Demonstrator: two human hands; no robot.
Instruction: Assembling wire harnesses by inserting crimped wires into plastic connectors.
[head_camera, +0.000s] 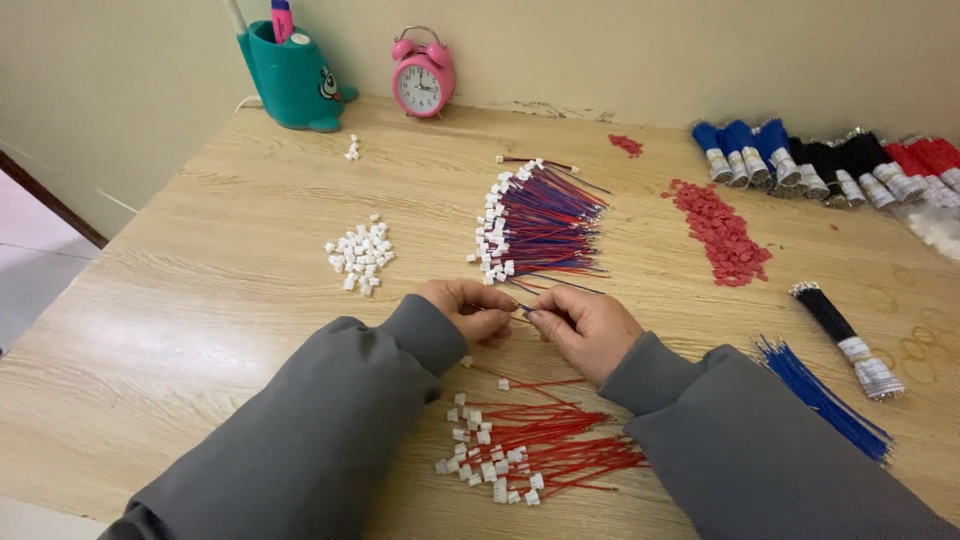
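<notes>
Both hands meet at the middle of the tabletop (200, 300), just on the near side of the finished bundle (540, 222) of red and blue wires with white connectors. The left hand (468, 310) is curled, fingertips pressed together on something small; it looks like a white connector, but the fingers hide it and I cannot tell for sure. The right hand (585, 330) pinches a thin wire (522, 309) between thumb and forefinger, its tip pointing left toward the left hand's fingertips. The two hands are almost touching, with only that short length of wire between them.

The wire's long axis runs roughly left to right, sloping slightly away from the person on the right hand's side, in line with the gap between the hands. The finished bundle lies the same way, with connectors on its left end and free wire ends on its right.

Nearer the person than the bundle, under the wrists, lies a pile of red wires (540, 450) already fitted with white connectors, their connector ends to the left. Left of the bundle sits a heap of loose white connectors (360, 256), closer to the left hand. Right of the bundle is a strip of small red pieces (722, 235), and farther right bound sheaves of blue wires (825, 400) and black wires (845, 338), closer to the right hand.
</notes>
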